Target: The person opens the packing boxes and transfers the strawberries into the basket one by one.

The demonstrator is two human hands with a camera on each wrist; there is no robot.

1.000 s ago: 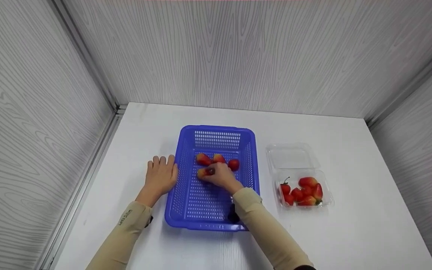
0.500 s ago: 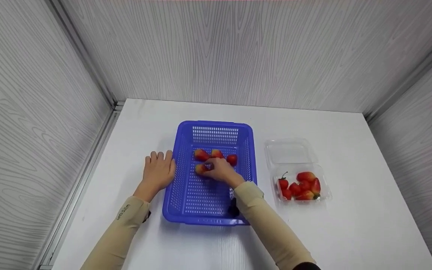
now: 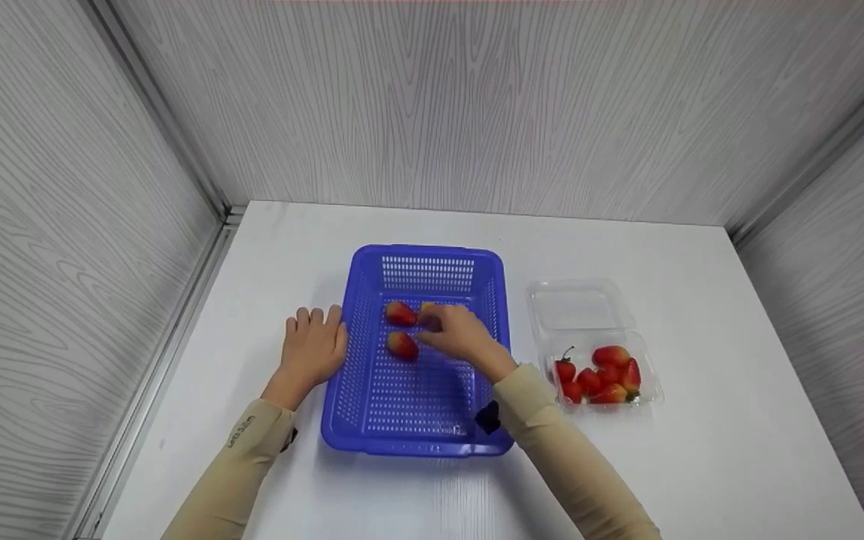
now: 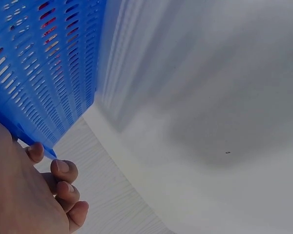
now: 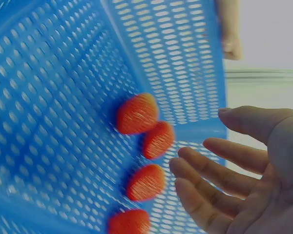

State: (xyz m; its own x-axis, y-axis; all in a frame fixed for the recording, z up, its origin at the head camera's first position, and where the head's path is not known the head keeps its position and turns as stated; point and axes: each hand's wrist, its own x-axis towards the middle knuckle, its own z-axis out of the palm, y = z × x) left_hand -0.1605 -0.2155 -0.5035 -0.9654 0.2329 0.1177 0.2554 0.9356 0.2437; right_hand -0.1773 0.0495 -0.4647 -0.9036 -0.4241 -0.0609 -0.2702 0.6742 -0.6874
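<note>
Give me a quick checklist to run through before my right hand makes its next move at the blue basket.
1. Right hand free: ok, it holds nothing.
2. Left hand at the blue basket: ok, touching the left rim.
3. Firm left grip: cannot tell.
4. Basket strawberries present: ok, four show in the right wrist view.
5. Clear head view of them: not ok, the right hand covers some.
6. Clear container open: ok, its lid is laid back.

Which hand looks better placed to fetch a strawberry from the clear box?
Probably the right hand: it looks empty, fingers apart, and is nearer the clear box. The left hand is across the blue basket, at its opposite rim.
</note>
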